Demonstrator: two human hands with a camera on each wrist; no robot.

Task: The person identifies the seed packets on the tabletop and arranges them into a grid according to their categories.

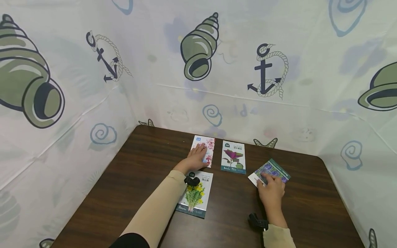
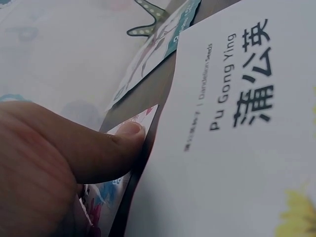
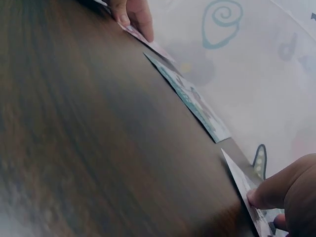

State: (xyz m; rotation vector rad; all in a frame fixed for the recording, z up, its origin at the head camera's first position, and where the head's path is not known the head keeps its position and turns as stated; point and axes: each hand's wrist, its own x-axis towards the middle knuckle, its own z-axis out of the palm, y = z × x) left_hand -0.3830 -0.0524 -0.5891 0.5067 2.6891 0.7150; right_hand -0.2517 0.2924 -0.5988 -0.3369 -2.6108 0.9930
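Note:
My left hand (image 1: 196, 161) rests with fingers spread on a seed packet with pink blossoms (image 1: 211, 144), at the table's far side. Its thumb (image 2: 106, 153) lies along that packet in the left wrist view. Under my left wrist is a dandelion seed packet (image 1: 194, 198) with yellow flowers, partly covered by the wrist camera. My right hand (image 1: 273, 193) touches a seed packet with purple flowers (image 1: 273, 169), which lies at a slant. In the right wrist view its thumb (image 3: 271, 190) rests on the packet's face. Between the hands lies a packet with a magenta flower (image 1: 233, 156).
The dark brown wooden table (image 1: 139, 162) carries the packets near its far edge. A pale curtain (image 1: 155, 69) printed with shells and anchors hangs close behind the table and along both sides. A black wrist camera (image 1: 257, 222) sits on my right wrist.

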